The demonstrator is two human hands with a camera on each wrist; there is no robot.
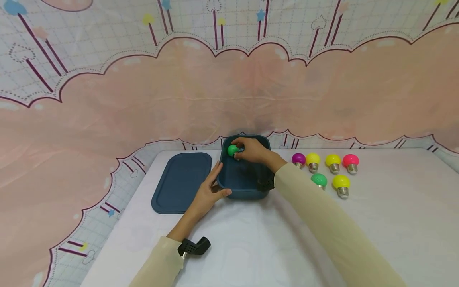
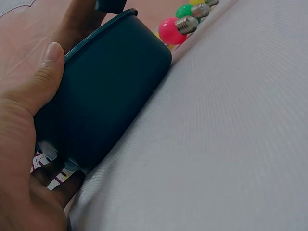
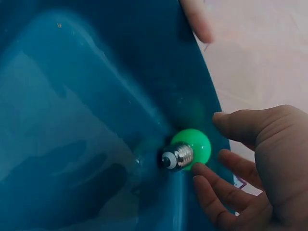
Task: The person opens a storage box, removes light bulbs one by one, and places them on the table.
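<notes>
A dark blue box (image 1: pixel 244 194) stands upright on the white table. Inside it, in the far left corner, lies a green light bulb (image 3: pixel 199 144) with its silver screw base facing inward. My right hand (image 1: pixel 252 149) reaches into the box over this bulb. In the right wrist view the fingertips are right at the bulb, while the thumb stands apart from it. My left hand (image 1: pixel 209 189) rests against the near left corner of the box. Its extended fingers lie along the left side and its thumb against the front wall.
A flat dark blue lid (image 1: pixel 182 183) lies left of the box. Several bulbs stand or lie to the right: purple (image 1: pixel 298 158), pink (image 1: pixel 350 160), another green one (image 1: pixel 319 179) and yellow ones (image 1: pixel 341 182). A patterned cloth (image 1: pixel 251 91) hangs behind the table.
</notes>
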